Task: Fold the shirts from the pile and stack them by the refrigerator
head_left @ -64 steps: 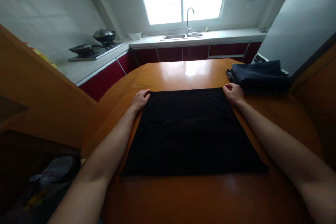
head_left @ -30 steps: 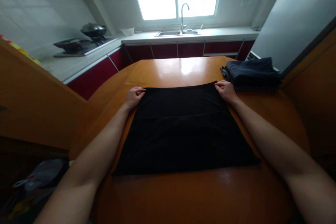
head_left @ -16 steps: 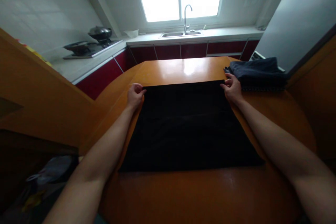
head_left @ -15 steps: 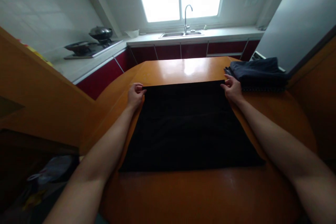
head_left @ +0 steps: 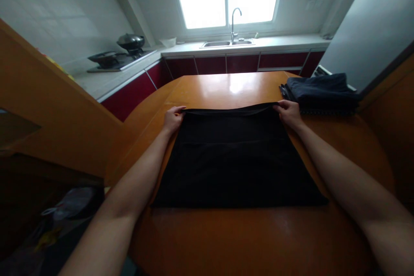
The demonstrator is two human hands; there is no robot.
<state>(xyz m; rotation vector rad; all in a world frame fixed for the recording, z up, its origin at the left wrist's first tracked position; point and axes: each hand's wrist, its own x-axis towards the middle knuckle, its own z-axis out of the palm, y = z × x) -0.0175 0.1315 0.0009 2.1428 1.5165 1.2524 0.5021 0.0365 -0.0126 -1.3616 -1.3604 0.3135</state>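
A black cloth lies spread flat on a glossy orange wooden table. My left hand pinches its far left corner, fingers closed on the fabric. At the far right corner my right hand grips the cloth the same way. The far edge between the two hands is raised a little off the table and sags slightly in the middle.
A stack of folded dark blue clothes sits on the table's far right, close to my right hand. Beyond the table runs a kitchen counter with a sink and tap under a window, and a stove with a wok at left.
The cloth's far edge, taut and flat half a second ago, is now lifted slightly by both hands. The hands keep their grip on the corners.
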